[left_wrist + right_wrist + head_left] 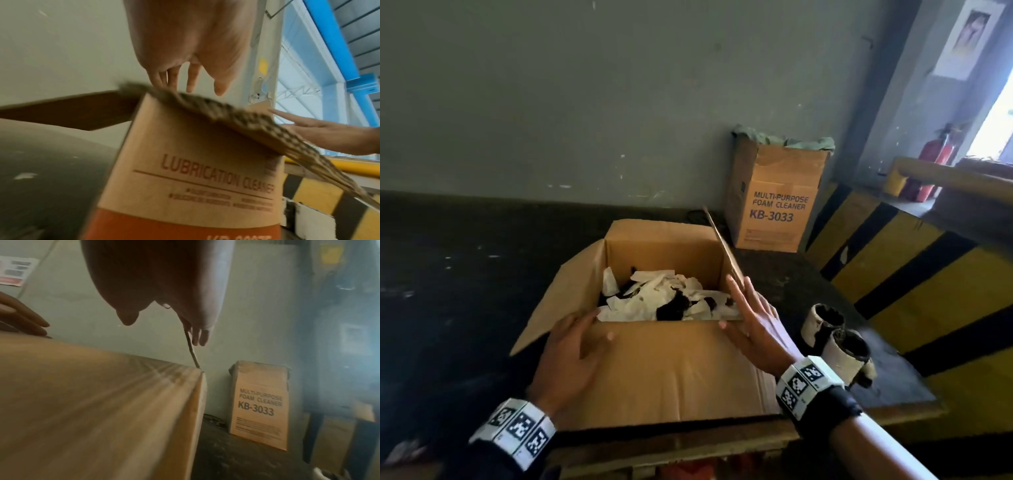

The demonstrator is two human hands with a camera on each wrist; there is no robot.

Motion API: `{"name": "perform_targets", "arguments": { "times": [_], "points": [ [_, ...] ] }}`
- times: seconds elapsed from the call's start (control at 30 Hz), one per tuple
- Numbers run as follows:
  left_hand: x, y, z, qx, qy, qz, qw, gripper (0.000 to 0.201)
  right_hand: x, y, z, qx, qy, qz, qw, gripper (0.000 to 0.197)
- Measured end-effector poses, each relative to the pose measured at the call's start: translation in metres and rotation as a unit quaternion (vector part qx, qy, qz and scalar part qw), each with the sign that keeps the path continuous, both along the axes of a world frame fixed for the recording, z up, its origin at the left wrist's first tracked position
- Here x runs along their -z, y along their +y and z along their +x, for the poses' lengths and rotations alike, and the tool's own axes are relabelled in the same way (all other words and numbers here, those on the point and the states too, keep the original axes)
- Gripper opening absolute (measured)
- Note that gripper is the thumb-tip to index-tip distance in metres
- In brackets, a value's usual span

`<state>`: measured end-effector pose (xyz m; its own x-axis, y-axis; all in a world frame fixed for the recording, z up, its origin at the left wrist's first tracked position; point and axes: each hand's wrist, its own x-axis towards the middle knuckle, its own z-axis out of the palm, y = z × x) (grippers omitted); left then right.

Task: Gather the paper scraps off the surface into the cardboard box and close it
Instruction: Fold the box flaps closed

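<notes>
Cardboard-brown open box point(654, 370) closes best if the flat-fingered left hand point(571, 356) presses the near flap down first, before the straight-fingered right hand point(753, 322) folds the upright side flap point(722, 246) over the white paper scraps point(654, 301).

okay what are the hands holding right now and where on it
Nothing is gripped. The left hand rests flat on the cardboard box's near flap; the right hand presses straight fingers against the right flap.

Your way into the cardboard box point(664, 260) is narrowing: the near flap point(664, 370) is covering the front, the right flap point(722, 246) is standing upright. Two paper rolls point(835, 339) are crowding the right side.
</notes>
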<state>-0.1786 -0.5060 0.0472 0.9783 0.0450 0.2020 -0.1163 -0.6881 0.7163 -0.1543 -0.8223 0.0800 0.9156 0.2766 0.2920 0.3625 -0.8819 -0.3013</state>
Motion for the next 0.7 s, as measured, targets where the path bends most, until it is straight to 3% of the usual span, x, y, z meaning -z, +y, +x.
{"name": "perform_targets", "arguments": {
  "times": [0.1,0.23,0.3,0.4,0.5,0.7],
  "points": [
    [0.005,0.018,-0.006,-0.056,-0.025,-0.044,0.997,0.050,0.003,0.020,0.008,-0.023,0.017,-0.025,0.999,0.076],
    [0.004,0.029,-0.006,-0.041,0.072,-0.142,0.986,0.078,0.019,0.042,0.013,-0.064,0.050,-0.087,0.993,0.078],
    [0.000,0.028,-0.004,-0.048,0.078,-0.168,0.982,0.085,0.029,0.046,0.016,-0.052,0.039,-0.130,0.989,0.076],
    [-0.002,0.027,0.003,-0.090,0.059,-0.224,0.969,0.083,0.035,0.047,0.020,-0.045,0.043,-0.151,0.987,0.088],
    [0.002,0.026,0.009,-0.112,0.052,-0.221,0.967,0.082,0.033,0.047,0.020,-0.048,0.046,-0.157,0.985,0.084],
    [0.004,0.010,0.007,-0.068,-0.092,-0.217,0.970,0.088,0.031,0.045,0.017,-0.053,0.066,-0.154,0.984,0.084]
  ]
}}
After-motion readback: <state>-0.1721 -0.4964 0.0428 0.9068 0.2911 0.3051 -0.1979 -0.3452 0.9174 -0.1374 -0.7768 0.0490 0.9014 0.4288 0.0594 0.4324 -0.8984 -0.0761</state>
